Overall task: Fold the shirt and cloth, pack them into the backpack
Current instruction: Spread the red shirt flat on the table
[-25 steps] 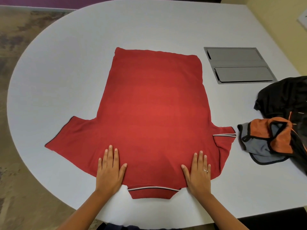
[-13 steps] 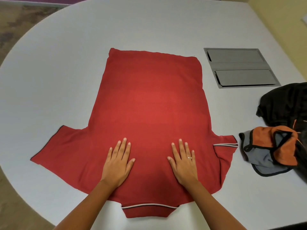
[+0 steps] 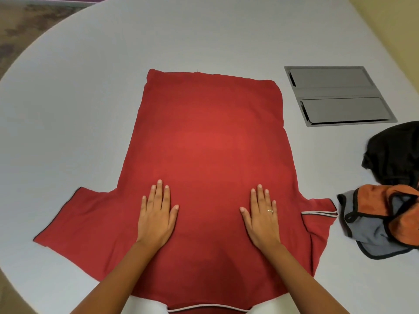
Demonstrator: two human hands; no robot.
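Left hand (image 3: pixel 157 215) and right hand (image 3: pixel 263 217) apart, fingers straight, palms flat on red shirt (image 3: pixel 210 143) spread over white counter (image 3: pixel 68 109), orange-grey cloth (image 3: pixel 381 223) beyond right hand

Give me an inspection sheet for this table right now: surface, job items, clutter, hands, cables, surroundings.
Surface: pale rounded table, with a grey hatch set into it.
Job's things: red shirt spread flat, collar nearest the person, right sleeve partly folded over; orange and grey cloth crumpled to the right; black backpack at the right edge, partly out of view.
Clutter: nothing seen.
Hands: left hand and right hand pressing flat on the shirt, fingers straight.
Cables: nothing seen.
Surroundings: patterned floor on the left, yellow wall on the right.
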